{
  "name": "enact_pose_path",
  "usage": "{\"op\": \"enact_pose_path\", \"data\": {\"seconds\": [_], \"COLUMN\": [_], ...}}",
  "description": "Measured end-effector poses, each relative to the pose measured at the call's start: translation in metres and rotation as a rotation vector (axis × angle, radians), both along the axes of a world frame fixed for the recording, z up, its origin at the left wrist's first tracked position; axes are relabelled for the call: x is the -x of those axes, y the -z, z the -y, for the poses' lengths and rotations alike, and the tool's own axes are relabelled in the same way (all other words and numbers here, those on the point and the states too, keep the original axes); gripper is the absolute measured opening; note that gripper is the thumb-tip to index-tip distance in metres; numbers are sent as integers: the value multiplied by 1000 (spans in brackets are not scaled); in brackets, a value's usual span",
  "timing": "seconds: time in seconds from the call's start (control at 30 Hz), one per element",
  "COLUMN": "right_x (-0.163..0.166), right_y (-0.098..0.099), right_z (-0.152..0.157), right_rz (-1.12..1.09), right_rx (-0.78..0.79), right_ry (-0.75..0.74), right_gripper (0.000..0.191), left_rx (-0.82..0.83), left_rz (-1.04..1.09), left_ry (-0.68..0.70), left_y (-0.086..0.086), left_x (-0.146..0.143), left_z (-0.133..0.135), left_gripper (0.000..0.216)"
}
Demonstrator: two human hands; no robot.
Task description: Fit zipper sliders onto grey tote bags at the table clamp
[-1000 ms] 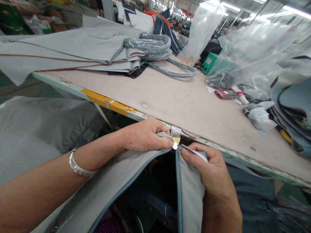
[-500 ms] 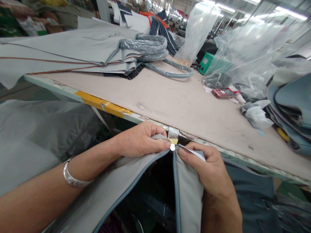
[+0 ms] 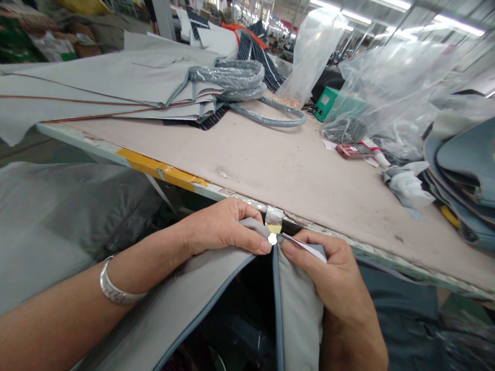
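A: One grey cloth (image 3: pixel 298 304), bottom centre. Grip?
B: Left hand (image 3: pixel 222 226) and right hand (image 3: pixel 334 275) each pinch an edge; small white piece (image 3: pixel 272 238) between.
A: Changed?
B: Left hand's thumb slid slightly lower; edges stay held, likely mid-adjustment. Table (image 3: pixel 309 188) beyond.

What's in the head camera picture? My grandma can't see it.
A left hand and right hand pinch gray fabric with blue-gray edging beside a worktable. On it are gray fabric panels, plastic-wrapped loops, clear plastic bags and a green box.
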State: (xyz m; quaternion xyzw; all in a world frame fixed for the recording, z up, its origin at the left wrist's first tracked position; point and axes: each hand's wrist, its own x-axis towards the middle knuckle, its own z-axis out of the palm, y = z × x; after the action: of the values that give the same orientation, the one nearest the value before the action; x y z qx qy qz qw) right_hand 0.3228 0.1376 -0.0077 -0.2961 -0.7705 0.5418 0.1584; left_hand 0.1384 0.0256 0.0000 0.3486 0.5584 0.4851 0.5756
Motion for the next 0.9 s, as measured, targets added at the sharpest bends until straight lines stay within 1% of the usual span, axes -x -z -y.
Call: {"op": "enact_pose_path", "data": {"seconds": [0.1,0.2,0.37,0.43,0.63,0.77,0.9], "right_x": [3,5,3,3,4,2,2], "right_y": [-1,-2,-2,-1,0,2,2], "right_z": [-1,-1,1,2,6,6,4], "right_rz": [-23,-49,-51,-49,-85,-70,-64], "right_rx": [-7,-14,-25,-32,-60,-91,-59], "right_ry": [1,-1,-6,18,63,61,47], "right_gripper": [35,34,36,36,36,36,36], "left_rx": [2,-36,-34,-38,-77,-76,-66], "left_rz": [28,65,95,84,31,-59,-43], "left_ry": [1,-11,-19,-13,-45,-58,-39], "left_y": [-2,0,8,7,-2,0,3], "left_x": [0,-1,-1,-1,-6,-7,-6], "left_z": [0,0,5,6,3,4,6], "left_gripper": [24,24,35,36,25,28,27]}}
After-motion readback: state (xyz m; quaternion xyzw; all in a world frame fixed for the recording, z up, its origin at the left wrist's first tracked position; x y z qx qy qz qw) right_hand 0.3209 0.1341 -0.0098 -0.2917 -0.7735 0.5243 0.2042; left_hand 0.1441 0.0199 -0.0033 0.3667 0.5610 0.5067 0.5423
